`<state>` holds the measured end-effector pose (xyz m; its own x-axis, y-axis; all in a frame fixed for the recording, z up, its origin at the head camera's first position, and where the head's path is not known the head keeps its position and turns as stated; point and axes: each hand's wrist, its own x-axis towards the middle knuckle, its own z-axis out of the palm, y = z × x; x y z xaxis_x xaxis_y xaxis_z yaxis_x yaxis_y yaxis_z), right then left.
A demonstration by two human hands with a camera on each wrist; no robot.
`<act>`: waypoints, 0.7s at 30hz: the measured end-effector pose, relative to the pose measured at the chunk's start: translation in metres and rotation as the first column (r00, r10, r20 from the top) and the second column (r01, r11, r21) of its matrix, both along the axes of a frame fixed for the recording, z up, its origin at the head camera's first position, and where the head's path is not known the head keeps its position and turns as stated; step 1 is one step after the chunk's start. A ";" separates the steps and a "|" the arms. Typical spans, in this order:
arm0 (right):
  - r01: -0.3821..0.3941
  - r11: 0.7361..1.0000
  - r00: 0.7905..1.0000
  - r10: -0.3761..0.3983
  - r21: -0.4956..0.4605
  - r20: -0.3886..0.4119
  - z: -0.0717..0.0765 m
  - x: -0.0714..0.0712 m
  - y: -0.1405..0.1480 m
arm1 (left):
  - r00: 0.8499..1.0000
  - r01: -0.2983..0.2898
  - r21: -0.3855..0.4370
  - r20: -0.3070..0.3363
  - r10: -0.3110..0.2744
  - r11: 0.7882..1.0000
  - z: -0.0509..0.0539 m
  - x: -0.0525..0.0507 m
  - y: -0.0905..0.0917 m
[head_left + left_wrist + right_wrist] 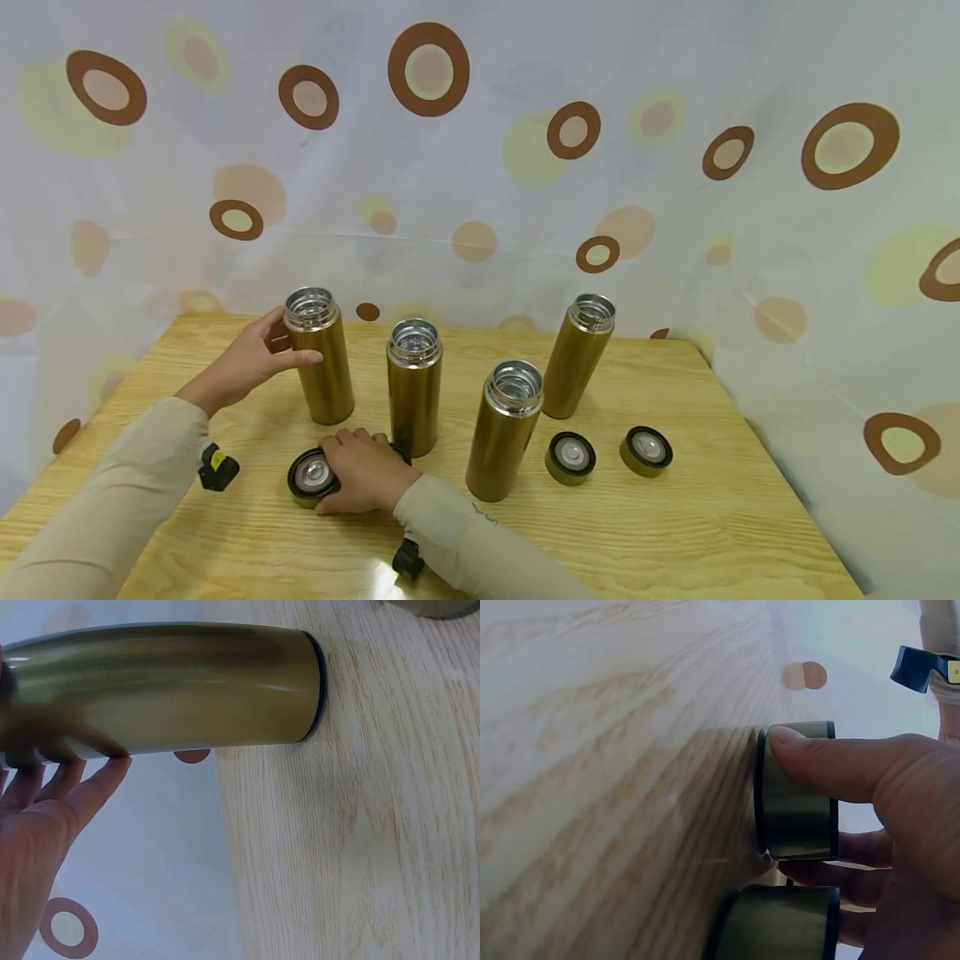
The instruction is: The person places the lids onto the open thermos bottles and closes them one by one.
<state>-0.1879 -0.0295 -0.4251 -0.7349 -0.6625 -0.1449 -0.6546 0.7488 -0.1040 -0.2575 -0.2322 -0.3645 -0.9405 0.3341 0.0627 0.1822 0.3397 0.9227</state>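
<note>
My left hand (251, 362) grips the leftmost gold flask (322, 375) near its open steel neck, thumb in front and fingers behind. That flask stands upright on the table, its dark base (316, 686) touching the wood in the left wrist view. My right hand (367, 473) holds a gold-sided lid (311, 475) on the table, the thumb (802, 750) pressed on its side in the right wrist view. Close beside it is a second lid (780, 926), mostly hidden by the hand in the head view; whether the fingers touch it I cannot tell.
Three more uncapped gold flasks stand to the right: one in the middle (415, 400), one nearer (504, 442) and one farther back (573, 367). Two lids (570, 458) (647, 452) lie right of them on the wooden table (712, 517). A patterned curtain (480, 167) hangs behind.
</note>
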 end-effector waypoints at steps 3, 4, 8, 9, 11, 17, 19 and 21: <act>0.002 1.000 1.000 -0.002 -0.015 0.004 -0.001 -0.001 0.002 | 1.000 0.001 -0.006 -0.005 -0.001 1.000 0.001 -0.001 0.001; 0.002 1.000 1.000 -0.001 -0.021 0.005 -0.001 -0.002 0.002 | 1.000 0.000 -0.009 -0.009 0.000 1.000 0.002 -0.001 0.001; -0.007 0.999 1.000 0.007 -0.039 0.008 -0.001 -0.003 0.003 | 1.000 -0.002 -0.010 -0.019 0.001 1.000 0.003 0.000 0.002; -0.011 0.999 1.000 0.011 -0.039 0.004 -0.001 -0.003 0.003 | 1.000 -0.002 -0.008 -0.020 0.002 1.000 0.003 0.000 0.002; -0.015 0.999 1.000 0.015 -0.038 -0.001 -0.001 -0.004 0.003 | 1.000 -0.001 -0.005 -0.022 0.001 1.000 0.003 0.001 0.002; -0.015 1.000 1.000 0.014 -0.023 -0.006 -0.002 -0.004 0.000 | 1.000 -0.001 0.001 -0.022 0.001 1.000 0.002 0.001 0.001; -0.013 1.000 1.000 0.013 -0.018 -0.001 -0.002 -0.004 -0.001 | 1.000 0.000 0.003 -0.019 0.000 1.000 0.002 0.002 0.002; -0.012 1.000 1.000 0.012 -0.015 0.003 -0.001 -0.003 -0.001 | 1.000 -0.001 0.002 -0.018 0.001 1.000 0.002 0.003 0.002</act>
